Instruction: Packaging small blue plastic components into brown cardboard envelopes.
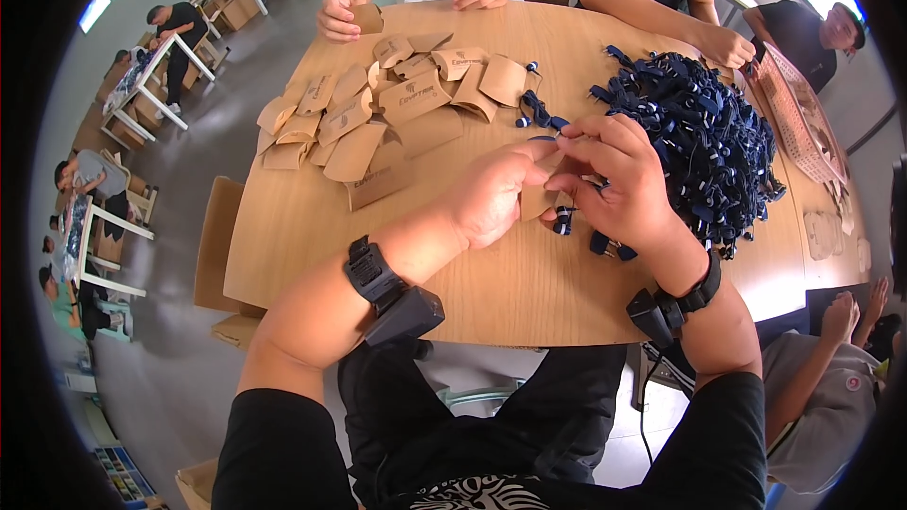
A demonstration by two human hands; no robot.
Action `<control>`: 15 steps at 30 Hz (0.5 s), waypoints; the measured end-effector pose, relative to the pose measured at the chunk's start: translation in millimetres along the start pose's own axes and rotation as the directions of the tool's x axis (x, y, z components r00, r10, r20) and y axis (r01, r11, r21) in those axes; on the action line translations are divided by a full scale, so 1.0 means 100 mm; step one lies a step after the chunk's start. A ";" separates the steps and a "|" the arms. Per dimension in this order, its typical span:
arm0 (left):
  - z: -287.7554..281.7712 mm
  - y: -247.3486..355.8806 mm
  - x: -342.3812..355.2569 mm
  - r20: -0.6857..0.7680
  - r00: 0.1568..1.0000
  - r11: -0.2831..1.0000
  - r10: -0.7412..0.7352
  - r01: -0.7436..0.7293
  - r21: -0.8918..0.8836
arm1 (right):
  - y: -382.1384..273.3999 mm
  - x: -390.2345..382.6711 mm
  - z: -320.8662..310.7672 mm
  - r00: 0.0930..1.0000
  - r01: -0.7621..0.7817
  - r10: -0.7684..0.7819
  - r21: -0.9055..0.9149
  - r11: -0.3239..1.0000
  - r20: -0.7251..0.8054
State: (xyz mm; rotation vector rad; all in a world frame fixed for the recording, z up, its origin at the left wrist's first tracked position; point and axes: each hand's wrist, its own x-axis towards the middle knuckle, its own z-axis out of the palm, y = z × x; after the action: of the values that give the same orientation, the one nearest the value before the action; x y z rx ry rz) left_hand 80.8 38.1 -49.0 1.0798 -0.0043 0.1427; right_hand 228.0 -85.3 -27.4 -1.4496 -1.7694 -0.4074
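Left hand [496,194] clamped on small brown carton [537,203], mid-table. Right hand [619,179] just right of it, fingers curled, tips close to carton; can't tell if gripping. Brown carton pile [411,99] far left, dark blue corded bundles [709,151] heaped right, wooden table [510,293] under both.

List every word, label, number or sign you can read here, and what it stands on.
Brown boxes: dark lettering with an emblem, legible on some; wording not copied here.
Wearer's black shirt: pale lettering and emblem, partly cut off; not copied.
Grey shirt at right: round reddish mark, too small to read.
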 end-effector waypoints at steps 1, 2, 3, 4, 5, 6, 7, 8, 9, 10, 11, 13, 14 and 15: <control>0.00 -0.01 0.00 0.000 1.000 1.000 0.001 -0.001 -0.001 | 0.00 0.00 -0.01 1.000 -0.012 0.012 -0.003 1.000 -0.008; 0.00 -0.02 -0.01 0.006 1.000 1.000 0.001 -0.001 0.013 | -0.02 0.01 -0.01 1.000 -0.012 0.012 -0.001 1.000 -0.007; 0.01 -0.03 -0.02 0.013 1.000 1.000 0.001 -0.001 0.026 | -0.05 0.02 -0.02 0.999 -0.009 0.009 -0.003 1.000 0.043; 0.03 -0.03 -0.04 0.010 1.000 1.000 0.001 -0.001 0.026 | -0.07 0.03 -0.02 0.996 -0.006 0.006 -0.004 1.000 0.093; 0.08 -0.01 -0.05 -0.016 0.999 0.997 -0.033 0.034 0.066 | -0.08 0.03 -0.02 0.996 -0.007 0.008 -0.007 1.000 0.094; 0.11 0.00 -0.06 -0.042 0.997 0.992 -0.065 0.069 0.105 | -0.09 0.03 -0.02 0.995 0.011 -0.011 0.001 1.000 0.099; 0.14 0.00 -0.05 -0.040 0.997 0.992 -0.066 0.070 0.103 | -0.10 0.03 -0.02 0.994 0.029 -0.030 0.009 1.000 0.103; 0.16 0.00 -0.05 -0.009 0.999 0.988 0.041 -0.039 0.149 | -0.12 0.05 -0.01 0.994 0.030 -0.031 0.011 0.999 0.103; 0.18 0.00 -0.04 0.026 0.989 0.970 0.146 -0.148 0.191 | -0.14 0.07 -0.01 0.994 0.055 -0.058 0.030 0.998 0.089; 0.16 -0.03 -0.03 0.024 0.989 0.970 0.146 -0.148 0.191 | -0.15 0.07 0.00 0.994 0.081 -0.084 0.050 0.996 0.074; 0.14 -0.07 -0.02 0.049 0.972 0.930 0.229 -0.233 0.284 | -0.16 0.07 0.00 0.994 0.082 -0.085 0.049 0.995 0.074; 0.11 -0.10 0.00 0.081 0.948 0.873 0.307 -0.315 0.372 | -0.18 0.06 -0.01 0.989 0.084 -0.093 0.084 0.993 0.114; 0.11 -0.12 0.01 0.095 0.936 0.838 0.340 -0.347 0.420 | -0.15 0.06 -0.01 0.989 0.082 -0.091 0.081 0.993 0.115; 0.11 -0.12 0.03 0.110 0.922 0.800 0.371 -0.378 0.467 | -0.11 0.05 0.00 0.983 0.156 -0.161 0.064 0.986 0.084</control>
State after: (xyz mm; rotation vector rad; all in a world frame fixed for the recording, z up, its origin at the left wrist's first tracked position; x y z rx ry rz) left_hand 85.5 22.8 -54.3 1.5746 -0.2079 0.5188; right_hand 217.8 -85.2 -21.1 -1.3096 -1.9601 -0.3763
